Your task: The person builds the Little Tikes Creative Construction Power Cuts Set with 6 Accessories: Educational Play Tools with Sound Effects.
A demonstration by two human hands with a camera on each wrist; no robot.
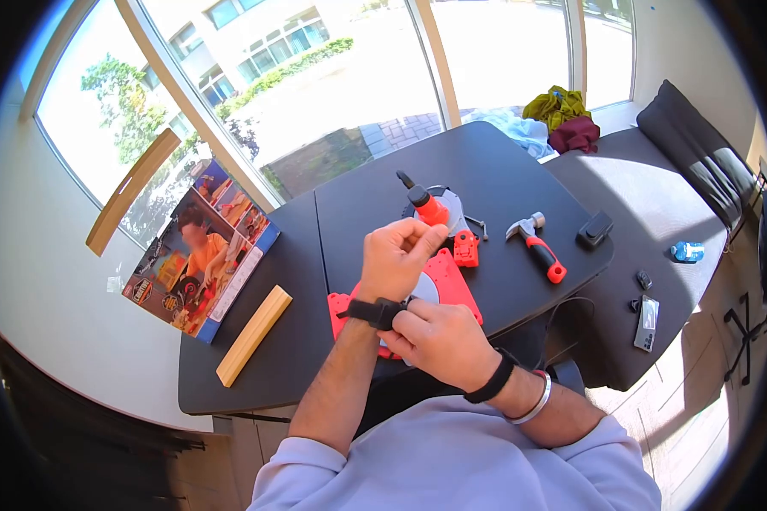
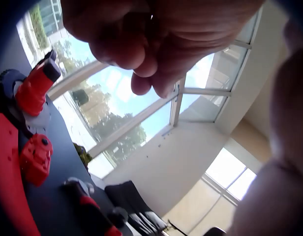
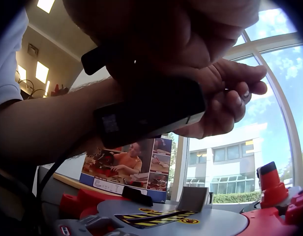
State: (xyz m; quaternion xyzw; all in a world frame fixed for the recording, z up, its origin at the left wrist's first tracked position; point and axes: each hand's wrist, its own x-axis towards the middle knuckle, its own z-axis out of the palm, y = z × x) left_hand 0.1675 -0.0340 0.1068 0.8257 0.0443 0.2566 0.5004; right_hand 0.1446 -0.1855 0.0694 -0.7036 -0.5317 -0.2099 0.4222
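My left hand (image 1: 398, 260) is raised over the table with its fingers loosely curled and nothing between them. Around its wrist sits a black wrist camera (image 3: 151, 110) on a strap (image 1: 362, 312). The fingers of my right hand (image 1: 447, 341) pinch at this camera and its strap; the exact finger contact is dark in the right wrist view. Below both hands lies a red toy saw base with a grey disc (image 3: 176, 219), partly hidden by them in the head view. Just beyond stands the red and black saw handle (image 1: 430, 209), with a red block (image 1: 465, 249) beside it.
A claw hammer (image 1: 539, 247) and a black case (image 1: 595, 230) lie to the right. On the left are a wooden plank (image 1: 254, 335) and a picture box (image 1: 200, 255). The bench (image 1: 622, 187) holds clothes (image 1: 562, 115), a phone (image 1: 647, 324) and a blue packet (image 1: 687, 251).
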